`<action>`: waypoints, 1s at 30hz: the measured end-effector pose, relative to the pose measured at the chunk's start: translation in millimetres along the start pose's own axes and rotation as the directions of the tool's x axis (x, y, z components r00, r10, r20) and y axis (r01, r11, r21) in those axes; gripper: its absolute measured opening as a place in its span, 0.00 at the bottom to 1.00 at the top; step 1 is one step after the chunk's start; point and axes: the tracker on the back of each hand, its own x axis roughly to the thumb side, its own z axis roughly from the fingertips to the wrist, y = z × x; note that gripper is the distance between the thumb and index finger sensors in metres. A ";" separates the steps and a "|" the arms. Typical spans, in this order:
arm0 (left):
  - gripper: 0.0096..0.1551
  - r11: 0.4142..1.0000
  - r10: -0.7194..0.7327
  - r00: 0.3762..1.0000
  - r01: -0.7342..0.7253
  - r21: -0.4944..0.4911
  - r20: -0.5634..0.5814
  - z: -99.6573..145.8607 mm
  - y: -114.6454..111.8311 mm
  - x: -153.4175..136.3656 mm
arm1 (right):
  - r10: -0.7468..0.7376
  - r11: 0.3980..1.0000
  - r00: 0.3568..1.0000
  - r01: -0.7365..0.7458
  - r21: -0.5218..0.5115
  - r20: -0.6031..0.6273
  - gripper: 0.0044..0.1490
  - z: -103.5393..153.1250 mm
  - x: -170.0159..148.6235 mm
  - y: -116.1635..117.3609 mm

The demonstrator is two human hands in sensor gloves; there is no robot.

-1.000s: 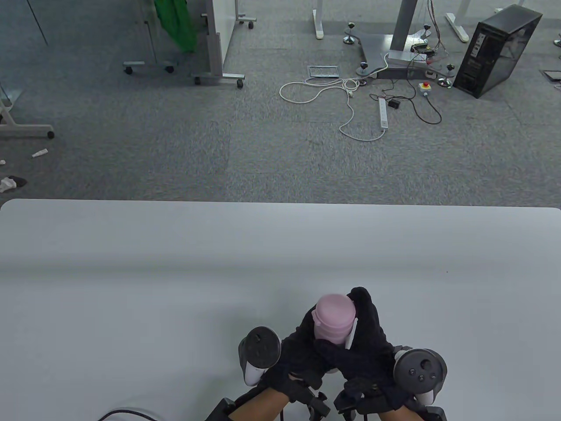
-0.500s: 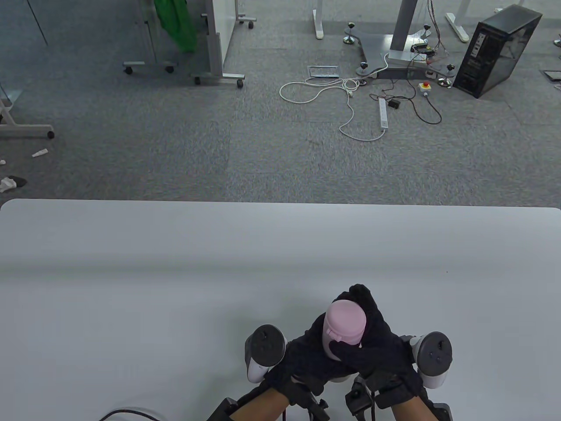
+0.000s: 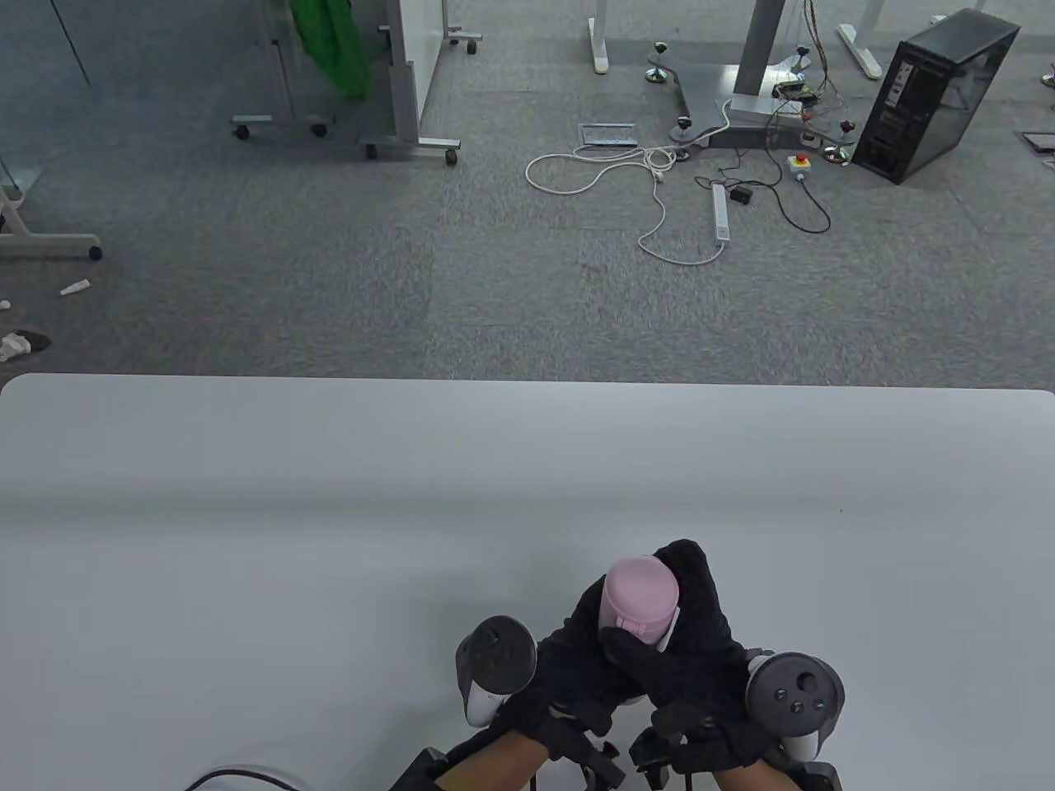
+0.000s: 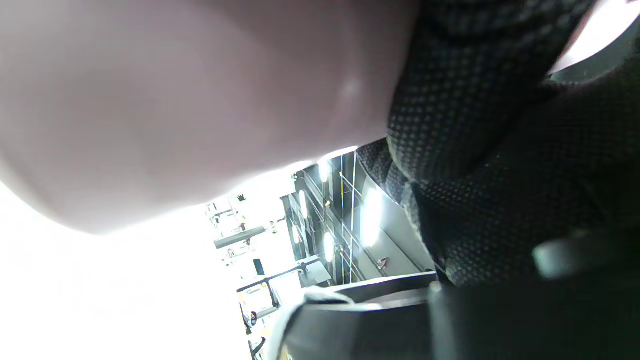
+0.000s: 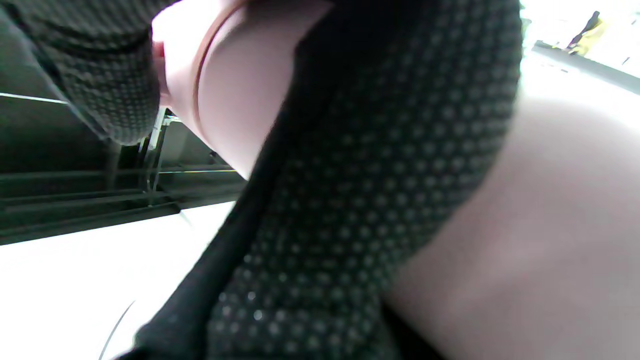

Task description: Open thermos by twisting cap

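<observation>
A pink thermos stands upright near the table's front edge, and its pink cap [image 3: 640, 595] shows between both gloved hands. My left hand [image 3: 577, 651] grips the thermos body below the cap; most of the body is hidden. My right hand [image 3: 680, 634] wraps around the cap, with fingers behind it and the thumb across its front. In the left wrist view the pink body [image 4: 190, 100] fills the frame beside dotted glove fabric [image 4: 475, 140]. In the right wrist view a gloved finger [image 5: 360, 200] lies across the pink thermos [image 5: 540, 240].
The white table [image 3: 330, 511] spreads wide to the left, right and far side of the hands. A cable [image 3: 239, 776] lies at the front edge on the left. Beyond the table is carpet with cords, desk legs and a computer tower.
The thermos and both hands shifted right and toward me, then back left and away. My right wrist rolled back, its tracker now facing up again, with the grip on the cap kept.
</observation>
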 end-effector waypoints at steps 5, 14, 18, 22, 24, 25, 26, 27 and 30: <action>0.71 0.997 0.051 0.998 -0.050 -0.058 0.020 -3.7 -7.8 -1.6 | -0.070 0.997 0.997 0.071 0.013 -0.007 0.69 -1.5 -5.8 -5.1; 0.71 0.997 0.061 0.998 -0.061 -0.054 0.009 -4.0 -3.8 -2.5 | -0.116 0.992 0.993 0.117 0.036 -0.021 0.68 -4.3 -7.6 -3.1; 0.70 0.999 0.050 0.999 -0.050 -0.018 -0.021 -2.6 0.7 -3.8 | -0.113 0.994 0.994 0.113 0.013 -0.011 0.69 -3.8 0.0 -4.8; 0.70 0.999 0.034 0.999 -0.034 -0.011 -0.021 -3.2 2.3 -2.6 | -0.075 0.997 0.997 0.075 -0.011 -0.014 0.68 -2.0 3.5 -9.3; 0.70 0.999 0.034 0.999 -0.034 -0.015 -0.018 -3.2 1.1 -2.6 | -0.100 0.995 0.995 0.100 -0.028 -0.019 0.66 -2.3 0.8 -11.7; 0.70 0.999 0.038 0.999 -0.038 -0.019 -0.017 -3.3 0.6 -2.7 | -0.115 0.993 0.993 0.115 -0.035 -0.021 0.66 -2.6 -0.6 -13.1; 0.70 0.999 0.043 0.999 -0.044 -0.024 -0.016 -3.2 0.4 -3.0 | -0.142 0.989 0.990 0.141 -0.031 -0.021 0.65 -3.3 -1.9 -14.4; 0.70 0.997 0.064 0.998 -0.064 -0.035 -0.003 -3.9 0.4 -3.4 | -0.188 0.982 0.982 0.188 -0.026 -0.009 0.64 -3.6 -2.9 -15.2; 0.71 0.990 0.121 0.992 -0.120 -0.068 0.016 -5.7 -1.5 -1.0 | -0.258 0.966 0.966 0.258 -0.012 0.013 0.61 -4.9 -3.7 -15.9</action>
